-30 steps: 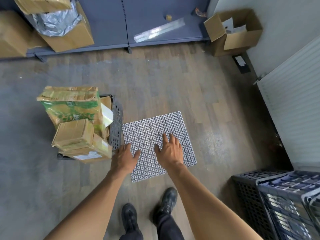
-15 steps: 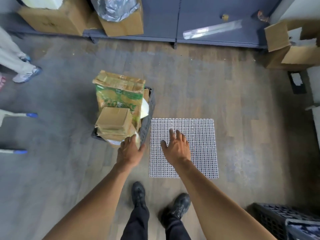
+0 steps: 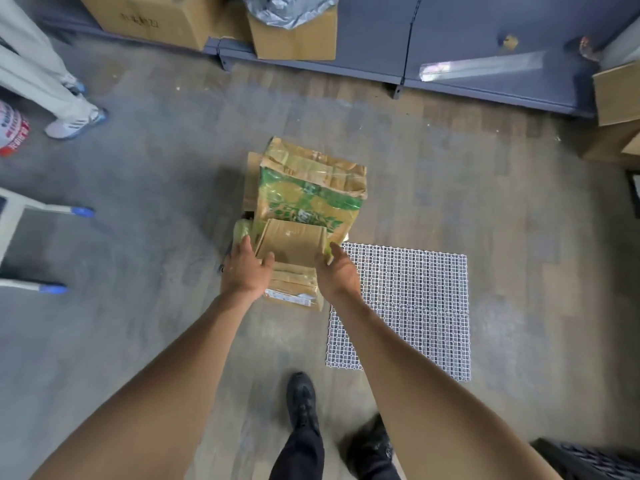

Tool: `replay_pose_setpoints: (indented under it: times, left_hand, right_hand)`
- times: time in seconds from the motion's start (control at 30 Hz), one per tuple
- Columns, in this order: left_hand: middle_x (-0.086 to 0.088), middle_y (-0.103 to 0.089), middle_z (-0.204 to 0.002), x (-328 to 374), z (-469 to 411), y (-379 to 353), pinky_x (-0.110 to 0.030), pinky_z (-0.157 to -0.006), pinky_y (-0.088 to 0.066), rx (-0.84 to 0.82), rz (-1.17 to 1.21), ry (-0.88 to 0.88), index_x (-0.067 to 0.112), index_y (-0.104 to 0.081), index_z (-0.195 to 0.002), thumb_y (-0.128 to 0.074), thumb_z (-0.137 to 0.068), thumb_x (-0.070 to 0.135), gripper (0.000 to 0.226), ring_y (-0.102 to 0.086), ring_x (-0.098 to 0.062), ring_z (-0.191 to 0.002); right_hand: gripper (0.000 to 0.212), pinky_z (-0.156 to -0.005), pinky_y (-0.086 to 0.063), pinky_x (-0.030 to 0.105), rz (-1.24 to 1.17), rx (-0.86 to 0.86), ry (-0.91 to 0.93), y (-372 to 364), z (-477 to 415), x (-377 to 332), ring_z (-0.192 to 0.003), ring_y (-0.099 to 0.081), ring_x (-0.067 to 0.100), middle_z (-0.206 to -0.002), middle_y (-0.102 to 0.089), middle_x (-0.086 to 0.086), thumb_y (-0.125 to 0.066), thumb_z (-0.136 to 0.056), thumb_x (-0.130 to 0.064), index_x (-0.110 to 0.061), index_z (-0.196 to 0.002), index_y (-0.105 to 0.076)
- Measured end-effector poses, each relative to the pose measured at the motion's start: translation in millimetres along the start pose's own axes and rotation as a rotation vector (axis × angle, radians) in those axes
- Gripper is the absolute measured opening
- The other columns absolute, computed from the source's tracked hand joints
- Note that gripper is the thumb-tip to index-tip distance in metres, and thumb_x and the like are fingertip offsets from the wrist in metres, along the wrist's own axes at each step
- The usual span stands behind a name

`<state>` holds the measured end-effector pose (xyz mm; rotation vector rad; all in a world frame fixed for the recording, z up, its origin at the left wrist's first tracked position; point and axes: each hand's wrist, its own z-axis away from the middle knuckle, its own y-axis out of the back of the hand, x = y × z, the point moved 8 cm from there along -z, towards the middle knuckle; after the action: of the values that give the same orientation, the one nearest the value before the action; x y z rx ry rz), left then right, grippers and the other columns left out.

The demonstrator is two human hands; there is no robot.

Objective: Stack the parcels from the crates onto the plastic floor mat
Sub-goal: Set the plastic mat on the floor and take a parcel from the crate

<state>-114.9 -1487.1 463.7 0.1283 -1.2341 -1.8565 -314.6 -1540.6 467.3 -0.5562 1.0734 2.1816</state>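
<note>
The left hand [image 3: 247,270] and right hand [image 3: 338,273] are swinging off the floor mat [image 3: 415,306], now bare just beyond the right hand, and pressing fairly straight fingers against the brown parcel [image 3: 291,241] between them; the first lift is seemingly starting.

My left hand [image 3: 244,268] lies against the left side of the small brown cardboard parcel [image 3: 291,242], and my right hand [image 3: 337,271] against its right side. That parcel sits on a flat brown labelled cardboard parcel [image 3: 294,287], with the tall green-printed taped parcel [image 3: 308,192] just behind. The white plastic lattice floor mat [image 3: 415,306] lies just right of the pile, and the grey metal shelving [image 3: 485,46] stands well behind.
</note>
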Motion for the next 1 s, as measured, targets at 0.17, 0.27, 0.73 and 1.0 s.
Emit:
replay_pose_setpoints:
  times: [0.17,0.27,0.73,1.0]
  left_hand:
    - [-0.013,-0.033,-0.158,2,-29,-11,-0.045,-0.114,-0.032,-0.058,0.046,-0.019,0.011,-0.023,-0.155,-0.046,-0.101,0.044,0.068,-0.036,-0.034,-0.142]
    - [-0.012,-0.03,-0.159,2,-35,-17,-0.045,-0.113,-0.032,-0.09,0.063,-0.032,0.012,-0.022,-0.156,-0.046,-0.101,0.043,0.067,-0.035,-0.032,-0.143]
    - [0.002,-0.057,-0.088,34,13,-10,-0.007,-0.049,-0.033,0.12,0.352,-0.034,0.018,-0.061,-0.096,-0.051,-0.1,0.021,0.01,-0.054,-0.016,-0.076]
    - [-0.011,-0.068,-0.113,94,78,-74,-0.023,-0.076,-0.041,0.11,0.461,-0.036,0.004,-0.064,-0.118,-0.061,-0.096,0.023,0.029,-0.063,-0.026,-0.102]
  right_hand:
    - [0.043,-0.091,-0.049,0.036,-0.067,0.014,-0.063,-27,-23,1,-0.115,-0.059,0.034,-0.128,-0.06,0.015,-0.045,-0.099,-0.036,-0.016,-0.137,-0.05]
    - [0.039,-0.084,-0.046,0.032,-0.073,0.017,-0.087,-35,-31,4,-0.112,-0.059,0.032,-0.125,-0.061,0.012,-0.046,-0.099,-0.032,-0.016,-0.133,-0.052]
    - [0.025,-0.067,-0.04,0.025,-0.354,0.173,-0.178,3,-8,26,-0.079,-0.055,0.022,-0.092,-0.062,0.006,-0.054,-0.095,-0.018,-0.004,-0.113,-0.064]
    - [0.022,-0.069,-0.044,0.026,-0.383,0.26,-0.187,91,22,112,-0.08,-0.058,0.022,-0.094,-0.065,0.005,-0.053,-0.096,-0.017,-0.007,-0.112,-0.063]
